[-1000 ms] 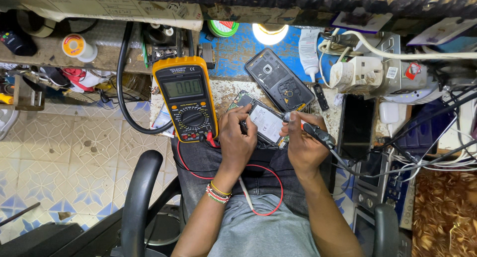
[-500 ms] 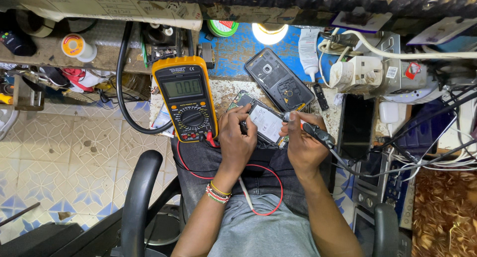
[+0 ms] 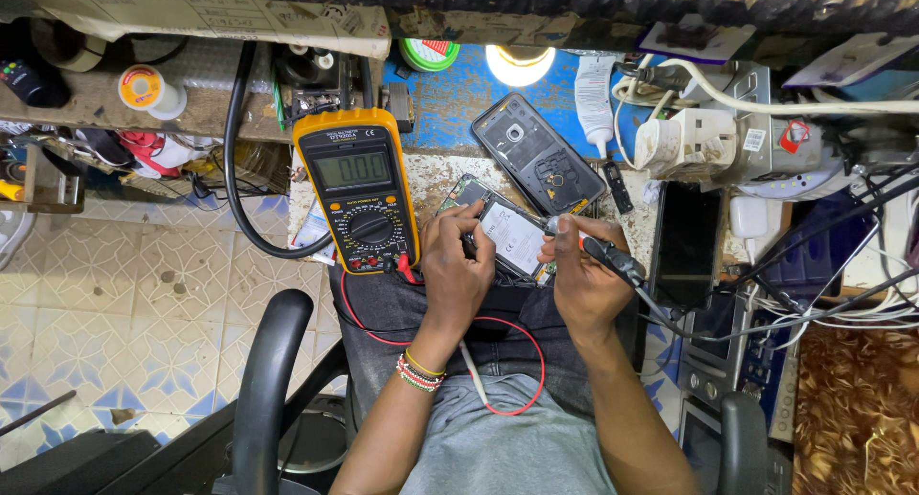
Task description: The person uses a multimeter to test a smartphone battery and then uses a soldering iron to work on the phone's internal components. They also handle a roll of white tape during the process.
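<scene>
**Both hands closed on probes over the opened phone**

Nearest me, at the edge of the lap, my left hand (image 3: 458,270) is curled shut around what looks like a probe, its red lead (image 3: 507,361) looping down over the jeans. I cannot see the tip under the fingers. My right hand (image 3: 579,275) is also closed, pinching a black probe (image 3: 613,260) whose tip points up and left toward the phone.

The opened phone (image 3: 512,236) lies between and just beyond the two hands, touching both, with its long axis running diagonally from upper left to lower right. Both hands sit about equally close, the left at its upper-left end, the right at its right edge.

Left of the hands stands the yellow multimeter (image 3: 359,191), upright, display facing me. Farther on lies a detached phone back cover (image 3: 538,155) on the blue bench (image 3: 450,98), with a lit lamp (image 3: 520,62) beyond.
</scene>
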